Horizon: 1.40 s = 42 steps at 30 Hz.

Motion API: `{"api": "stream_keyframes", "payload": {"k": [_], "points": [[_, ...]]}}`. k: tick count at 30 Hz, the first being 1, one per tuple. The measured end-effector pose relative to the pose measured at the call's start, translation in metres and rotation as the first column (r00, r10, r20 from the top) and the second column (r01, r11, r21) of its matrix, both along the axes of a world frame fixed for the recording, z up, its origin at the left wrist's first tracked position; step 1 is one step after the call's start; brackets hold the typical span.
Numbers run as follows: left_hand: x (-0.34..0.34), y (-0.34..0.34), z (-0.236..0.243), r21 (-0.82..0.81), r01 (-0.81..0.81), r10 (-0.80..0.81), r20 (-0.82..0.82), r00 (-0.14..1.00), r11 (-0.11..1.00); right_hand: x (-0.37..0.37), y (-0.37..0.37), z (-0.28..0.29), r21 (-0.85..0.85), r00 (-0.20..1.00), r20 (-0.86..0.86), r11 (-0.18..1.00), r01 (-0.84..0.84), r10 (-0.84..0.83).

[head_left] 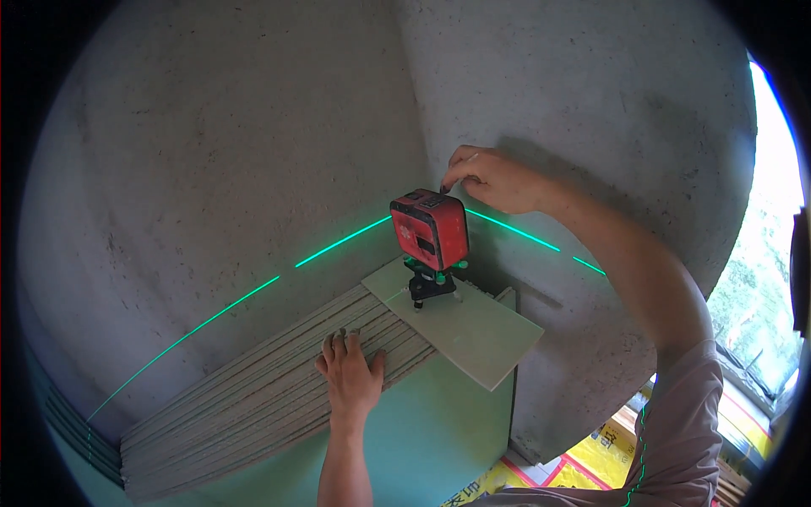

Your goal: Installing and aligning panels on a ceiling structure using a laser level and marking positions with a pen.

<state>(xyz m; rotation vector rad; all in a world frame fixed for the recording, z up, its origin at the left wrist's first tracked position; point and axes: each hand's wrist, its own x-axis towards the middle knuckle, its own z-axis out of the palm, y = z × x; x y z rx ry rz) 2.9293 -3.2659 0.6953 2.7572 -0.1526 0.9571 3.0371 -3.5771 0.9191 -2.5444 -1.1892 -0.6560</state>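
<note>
A red and black laser level stands on a small black tripod base with green knobs. Under it lies a loose, pale flat panel, laid across the top of a stack of boards. My right hand reaches over from the right; its curled fingertips are at the level's top rear edge, and what they grip, if anything, is hidden. Palm down, my left hand rests with fingers apart on the long edges of the stacked boards. Both hands are bare.
Grey concrete walls meet in a corner behind the level, crossed by a bright green laser line. More boards lean at far left. A bright window is at right, above yellow printed sheeting on the floor.
</note>
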Motion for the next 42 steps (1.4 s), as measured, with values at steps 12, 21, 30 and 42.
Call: {"api": "stream_keyframes", "payload": {"k": [12,21,30,42], "points": [[0.000,0.000,-0.001,-0.018,-0.001,0.001,-0.019,1.000,1.000,0.001,0.006,-0.010,-0.070,0.998,0.054,0.997,0.026,-0.022],[0.003,0.002,-0.006,-0.030,-0.013,0.013,0.004,1.000,0.999,-0.003,0.019,-0.002,-0.001,0.995,0.094,1.000,0.026,-0.026],[0.002,0.004,-0.006,-0.024,-0.011,0.011,0.003,1.000,1.000,0.002,0.025,-0.003,-0.073,1.000,0.005,0.997,0.002,-0.002],[0.003,0.004,-0.007,-0.018,0.002,-0.002,0.012,1.000,1.000,0.002,0.027,-0.003,-0.099,0.999,-0.006,0.994,0.039,-0.039]]}}
